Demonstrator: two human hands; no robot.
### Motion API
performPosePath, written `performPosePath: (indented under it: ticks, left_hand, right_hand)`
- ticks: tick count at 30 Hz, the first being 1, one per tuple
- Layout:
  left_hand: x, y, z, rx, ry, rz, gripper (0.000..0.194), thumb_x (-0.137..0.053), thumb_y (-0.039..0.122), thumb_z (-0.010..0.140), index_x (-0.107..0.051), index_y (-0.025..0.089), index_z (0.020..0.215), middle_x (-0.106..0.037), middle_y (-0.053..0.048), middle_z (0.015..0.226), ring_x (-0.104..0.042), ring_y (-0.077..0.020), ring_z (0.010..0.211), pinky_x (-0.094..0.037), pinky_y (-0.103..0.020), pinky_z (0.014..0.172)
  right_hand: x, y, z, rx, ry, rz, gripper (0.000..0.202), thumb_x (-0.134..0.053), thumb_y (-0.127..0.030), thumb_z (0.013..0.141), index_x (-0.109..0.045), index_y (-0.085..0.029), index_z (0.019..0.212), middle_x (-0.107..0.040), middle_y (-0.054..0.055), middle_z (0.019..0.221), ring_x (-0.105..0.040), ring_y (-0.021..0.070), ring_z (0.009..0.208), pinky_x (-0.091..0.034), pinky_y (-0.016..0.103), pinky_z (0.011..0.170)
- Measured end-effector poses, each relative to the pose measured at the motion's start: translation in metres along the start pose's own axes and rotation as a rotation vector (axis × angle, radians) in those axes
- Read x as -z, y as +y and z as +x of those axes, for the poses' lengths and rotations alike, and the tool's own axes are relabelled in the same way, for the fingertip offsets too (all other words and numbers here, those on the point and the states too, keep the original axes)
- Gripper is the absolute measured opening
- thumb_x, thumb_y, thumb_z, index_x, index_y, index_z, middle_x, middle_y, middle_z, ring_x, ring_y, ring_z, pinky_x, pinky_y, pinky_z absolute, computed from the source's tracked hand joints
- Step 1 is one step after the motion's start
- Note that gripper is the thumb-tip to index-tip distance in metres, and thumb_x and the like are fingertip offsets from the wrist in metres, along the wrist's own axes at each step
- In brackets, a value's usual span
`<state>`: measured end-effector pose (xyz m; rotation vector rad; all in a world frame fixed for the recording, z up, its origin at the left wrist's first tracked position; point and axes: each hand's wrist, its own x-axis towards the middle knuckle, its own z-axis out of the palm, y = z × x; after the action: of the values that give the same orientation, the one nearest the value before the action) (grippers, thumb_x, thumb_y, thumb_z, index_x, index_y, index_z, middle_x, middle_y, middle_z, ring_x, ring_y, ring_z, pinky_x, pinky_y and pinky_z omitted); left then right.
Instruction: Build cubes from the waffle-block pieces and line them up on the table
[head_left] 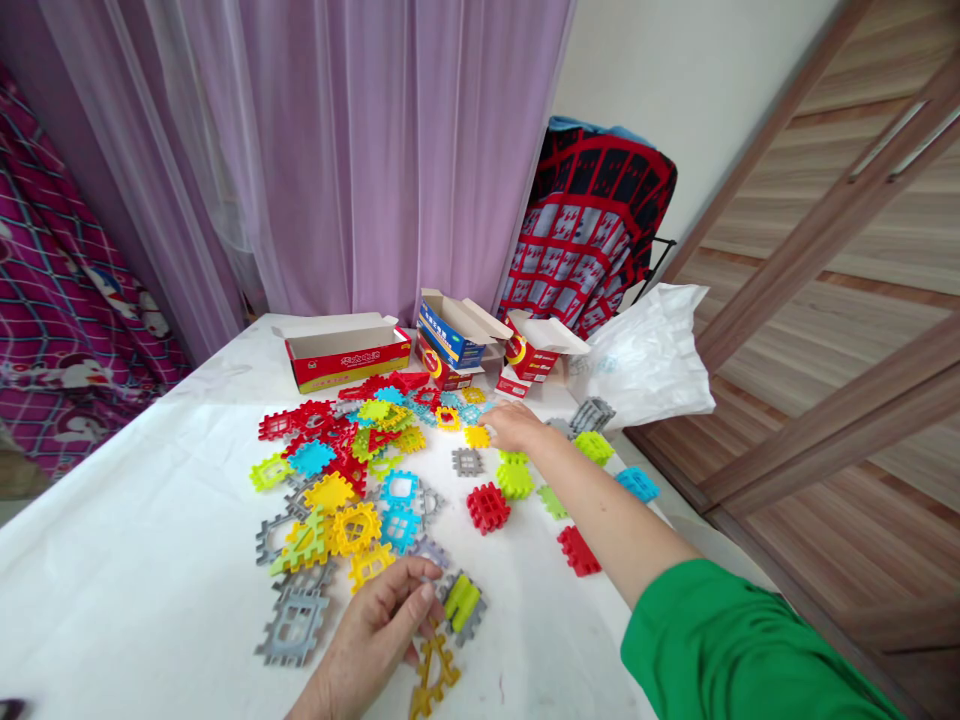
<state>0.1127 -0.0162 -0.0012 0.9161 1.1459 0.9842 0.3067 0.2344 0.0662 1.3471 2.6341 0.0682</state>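
Note:
My left hand (390,620) is low in the middle, its fingers curled at the top of a dark yellow triangular toothed building piece (435,675). Just right of it lies a grey square piece with a lime green piece (462,602) on top. My right hand (511,426) reaches to the far side of the table, its fingertips closed at a yellow square building piece (477,437); the fingertips are partly hidden. Near that arm are a grey window piece (467,462), a stack of red squares (487,508) and lime green squares (515,476).
A mixed heap of red (349,465), yellow (356,527) and blue pieces (400,527) spreads across the left middle. Open cardboard boxes, one long red (349,362) and one blue (452,335), stand at the back. A white plastic bag (649,360) sits at the right rear edge.

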Motion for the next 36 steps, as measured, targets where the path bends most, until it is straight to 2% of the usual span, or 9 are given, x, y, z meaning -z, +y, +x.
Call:
performPosePath:
  ticks: [6, 12, 18, 23, 27, 31, 36]
  left_hand:
    - [0.001, -0.001, -0.001, 0.016, -0.006, -0.005, 0.067, -0.068, 0.077, 0.057, -0.064, 0.021, 0.093, -0.065, -0.001, 0.065, -0.058, -0.0139, 0.058, -0.045, -0.021, 0.044]
    - [0.002, -0.003, 0.001, 0.008, -0.025, -0.014, 0.064, -0.068, 0.075, 0.06, -0.063, 0.021, 0.093, -0.064, -0.001, 0.065, -0.058, -0.014, 0.058, -0.046, -0.021, 0.044]
    - [0.001, -0.003, -0.001, 0.01, -0.027, -0.008, 0.065, -0.065, 0.076, 0.062, -0.063, 0.02, 0.093, -0.063, 0.0, 0.062, -0.057, -0.012, 0.056, -0.045, -0.02, 0.045]
    - [0.0, 0.001, -0.001, 0.039, -0.016, -0.013, 0.067, -0.067, 0.077, 0.058, -0.062, 0.02, 0.093, -0.064, 0.0, 0.064, -0.057, -0.0119, 0.056, -0.045, -0.02, 0.044]
    - [0.001, 0.001, 0.0, 0.025, -0.015, -0.013, 0.066, -0.067, 0.077, 0.059, -0.062, 0.02, 0.092, -0.065, 0.0, 0.065, -0.058, -0.0124, 0.057, -0.045, -0.02, 0.044]
    - [0.004, -0.006, 0.0, 0.013, -0.024, 0.01, 0.064, -0.066, 0.075, 0.063, -0.063, 0.021, 0.096, -0.067, -0.001, 0.068, -0.059, -0.0135, 0.059, -0.046, -0.021, 0.046]
    - [0.012, -0.01, 0.003, -0.025, -0.036, 0.055, 0.058, -0.064, 0.071, 0.069, -0.065, 0.022, 0.1, -0.069, -0.002, 0.072, -0.061, -0.0146, 0.063, -0.048, -0.022, 0.048]
  right_hand:
    - [-0.001, -0.01, 0.011, 0.016, -0.106, -0.055, 0.045, -0.07, -0.026, 0.071, -0.068, -0.027, 0.115, -0.069, 0.008, 0.114, -0.059, 0.029, 0.11, -0.045, 0.04, 0.093]
    - [0.0, -0.01, 0.017, 0.004, -0.147, -0.078, 0.047, -0.071, -0.033, 0.073, -0.065, -0.025, 0.118, -0.063, 0.011, 0.124, -0.057, 0.0285, 0.115, -0.043, 0.039, 0.097]
    - [-0.005, -0.008, 0.022, -0.012, -0.189, -0.087, 0.051, -0.071, -0.033, 0.072, -0.064, -0.022, 0.121, -0.064, 0.012, 0.125, -0.059, 0.03, 0.114, -0.046, 0.038, 0.094]
    - [-0.006, -0.005, 0.021, -0.021, -0.177, -0.065, 0.049, -0.07, -0.034, 0.073, -0.064, -0.023, 0.121, -0.065, 0.011, 0.125, -0.059, 0.0296, 0.114, -0.046, 0.037, 0.094]
    - [0.006, -0.006, 0.015, -0.043, -0.121, -0.03, 0.053, -0.068, -0.037, 0.075, -0.063, -0.02, 0.125, -0.064, 0.013, 0.126, -0.059, 0.0308, 0.115, -0.045, 0.038, 0.095]
    - [0.016, -0.029, 0.011, -0.045, -0.034, 0.022, 0.056, -0.06, -0.044, 0.082, -0.056, -0.021, 0.133, -0.061, 0.011, 0.131, -0.056, 0.0276, 0.119, -0.044, 0.036, 0.097]
    - [0.008, -0.074, 0.012, -0.046, -0.023, 0.073, 0.047, -0.066, -0.042, 0.078, -0.066, -0.021, 0.12, -0.065, 0.011, 0.123, -0.058, 0.0283, 0.115, -0.045, 0.037, 0.095]
